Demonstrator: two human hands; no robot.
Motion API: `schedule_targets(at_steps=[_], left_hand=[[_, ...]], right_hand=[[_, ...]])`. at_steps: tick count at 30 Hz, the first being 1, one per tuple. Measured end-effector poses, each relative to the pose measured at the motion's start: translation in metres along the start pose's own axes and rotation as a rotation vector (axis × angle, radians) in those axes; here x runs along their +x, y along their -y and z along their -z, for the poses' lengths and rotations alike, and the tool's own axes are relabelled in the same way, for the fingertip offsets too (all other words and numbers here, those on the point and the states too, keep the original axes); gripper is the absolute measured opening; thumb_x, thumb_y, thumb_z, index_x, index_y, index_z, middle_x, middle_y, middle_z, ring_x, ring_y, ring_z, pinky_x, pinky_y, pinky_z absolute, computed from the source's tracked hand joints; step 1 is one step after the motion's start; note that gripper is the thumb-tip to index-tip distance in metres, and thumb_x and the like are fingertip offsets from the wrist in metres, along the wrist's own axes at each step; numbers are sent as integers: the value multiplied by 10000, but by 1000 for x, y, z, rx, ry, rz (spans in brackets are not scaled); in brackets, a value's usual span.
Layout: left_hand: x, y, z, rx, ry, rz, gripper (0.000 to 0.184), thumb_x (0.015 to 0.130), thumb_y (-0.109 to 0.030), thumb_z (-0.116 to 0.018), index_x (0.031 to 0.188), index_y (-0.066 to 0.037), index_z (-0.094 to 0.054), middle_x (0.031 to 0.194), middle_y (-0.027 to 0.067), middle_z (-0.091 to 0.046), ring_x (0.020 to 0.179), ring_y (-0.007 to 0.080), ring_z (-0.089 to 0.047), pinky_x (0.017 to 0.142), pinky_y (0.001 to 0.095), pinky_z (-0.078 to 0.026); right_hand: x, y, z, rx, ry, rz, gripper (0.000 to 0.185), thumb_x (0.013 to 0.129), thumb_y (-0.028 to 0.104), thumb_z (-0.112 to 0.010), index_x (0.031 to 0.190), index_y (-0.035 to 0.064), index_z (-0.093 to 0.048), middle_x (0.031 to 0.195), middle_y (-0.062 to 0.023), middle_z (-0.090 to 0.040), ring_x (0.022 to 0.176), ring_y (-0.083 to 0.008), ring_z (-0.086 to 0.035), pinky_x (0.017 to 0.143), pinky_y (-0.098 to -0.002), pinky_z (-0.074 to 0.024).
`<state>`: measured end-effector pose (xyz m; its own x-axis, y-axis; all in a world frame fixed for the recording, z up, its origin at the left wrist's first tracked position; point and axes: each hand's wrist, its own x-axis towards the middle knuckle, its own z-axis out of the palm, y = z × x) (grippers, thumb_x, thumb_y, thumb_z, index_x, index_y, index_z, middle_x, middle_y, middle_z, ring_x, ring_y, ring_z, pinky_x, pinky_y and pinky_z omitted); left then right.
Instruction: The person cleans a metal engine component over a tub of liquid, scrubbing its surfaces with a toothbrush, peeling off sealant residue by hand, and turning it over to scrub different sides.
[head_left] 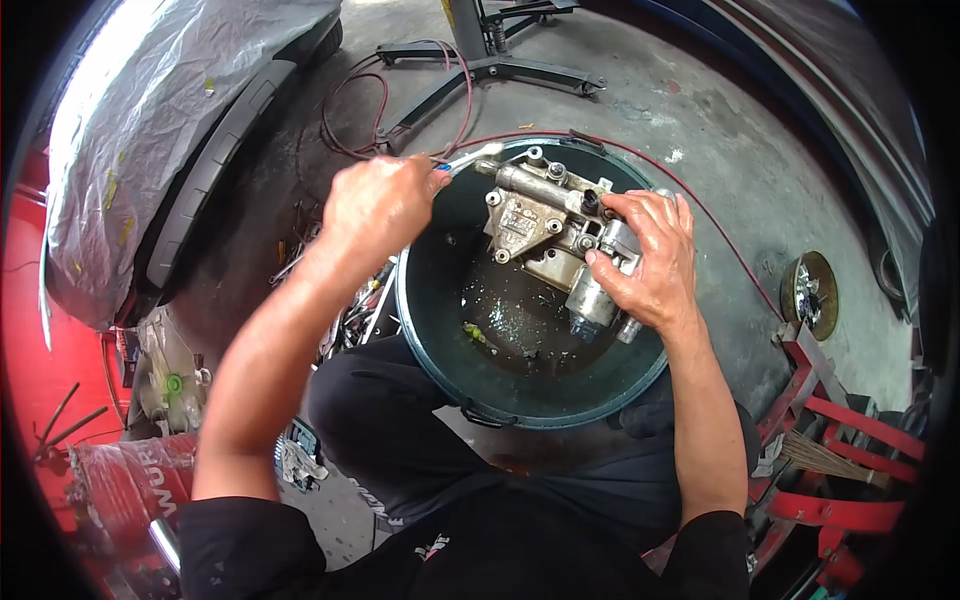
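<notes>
My left hand [378, 203] is closed around the handle of a small brush [468, 160] that looks like a toothbrush. Its pale head is at the upper left end of a metal valve body [527, 222]; whether the bristles touch the metal I cannot tell. My right hand [655, 250] grips the valve body at its right side, fingers on top and thumb over the cylindrical parts [590, 297]. The valve body is tilted above a round dark green tub [408, 330]. Dark liquid with shiny flecks and a small yellow-green bit [473, 331] shows inside the tub.
A red hose [690, 190] runs behind the tub across the floor. A wheeled stand [480, 70] is at the back. At right are a metal bowl [810, 295] with small parts and a red metal frame [850, 510]. A covered car [180, 130] stands at left.
</notes>
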<state>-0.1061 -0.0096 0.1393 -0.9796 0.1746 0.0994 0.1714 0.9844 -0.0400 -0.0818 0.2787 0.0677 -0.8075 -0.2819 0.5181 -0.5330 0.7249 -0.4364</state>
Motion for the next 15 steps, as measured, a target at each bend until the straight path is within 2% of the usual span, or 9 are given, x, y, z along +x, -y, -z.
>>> schedule_targets(at_steps=[2, 3, 4, 6, 7, 8, 10, 12, 15], left_hand=[[-6, -20, -7, -105, 67, 159, 415, 986, -364, -489, 840, -12, -655, 791, 218, -670, 817, 411, -654, 747, 525, -490], [-3, -32, -14, -165, 80, 156, 411, 985, -350, -491, 844, -3, -660, 802, 230, -670, 828, 420, -653, 755, 525, -492], [-1, -42, -20, -227, 93, 158, 407, 984, -336, -492, 848, 6, -665, 812, 242, -671, 839, 429, -653, 764, 526, -494], [13, -52, -29, -312, 38, 122, 400, 976, -327, -503, 872, 19, -677, 837, 253, -673, 859, 443, -651, 772, 527, -496], [17, -53, -28, -313, 76, 127, 387, 967, -325, -517, 891, 15, -687, 870, 255, -676, 881, 439, -652, 770, 526, -500], [13, -52, -26, -312, 70, 140, 387, 967, -325, -517, 891, 15, -687, 870, 255, -676, 881, 439, -652, 770, 526, -500], [0, -49, -23, -319, 60, 164, 391, 963, -332, -526, 872, 15, -681, 859, 254, -675, 865, 436, -654, 761, 526, -503], [-11, -42, -24, -282, 29, 192, 394, 962, -335, -527, 845, 10, -675, 836, 251, -673, 844, 441, -653, 753, 527, -505], [-14, -39, -19, -286, 69, 197, 387, 966, -336, -520, 837, -4, -671, 829, 254, -668, 835, 441, -650, 747, 523, -505]], right_hand=[[1, -2, -1, 57, -18, -39, 426, 707, 293, -747, 1073, 90, -668, 1082, -92, -656, 1113, -279, -564, 1093, -531, -264], [1, -6, -9, 107, -96, -86, 291, 762, 255, -728, 993, 81, -697, 1015, -83, -681, 1075, -268, -590, 1092, -516, -257], [2, -8, -11, 110, -85, -73, 291, 762, 255, -728, 993, 81, -697, 1015, -83, -681, 1075, -268, -590, 1092, -516, -257], [5, -10, -14, 312, -141, -232, 180, 775, 189, -725, 910, 69, -714, 934, -61, -699, 980, -240, -622, 1041, -447, -341], [7, -12, -15, 444, -158, -285, 105, 767, 138, -727, 831, 55, -714, 869, -48, -707, 883, -211, -631, 935, -367, -425], [9, -14, -15, 450, -151, -274, 105, 767, 138, -727, 831, 55, -714, 869, -48, -707, 883, -211, -631, 935, -367, -425], [13, -13, -16, 483, -100, -379, 85, 760, 118, -719, 812, 51, -711, 866, -49, -709, 838, -199, -623, 840, -330, -460], [17, -9, -19, 449, -119, -374, 89, 758, 116, -711, 815, 49, -697, 872, -49, -708, 845, -206, -625, 856, -335, -449], [14, -10, -18, 320, -148, -229, 99, 773, 128, -701, 822, 47, -671, 881, -55, -703, 857, -217, -628, 884, -349, -436]])
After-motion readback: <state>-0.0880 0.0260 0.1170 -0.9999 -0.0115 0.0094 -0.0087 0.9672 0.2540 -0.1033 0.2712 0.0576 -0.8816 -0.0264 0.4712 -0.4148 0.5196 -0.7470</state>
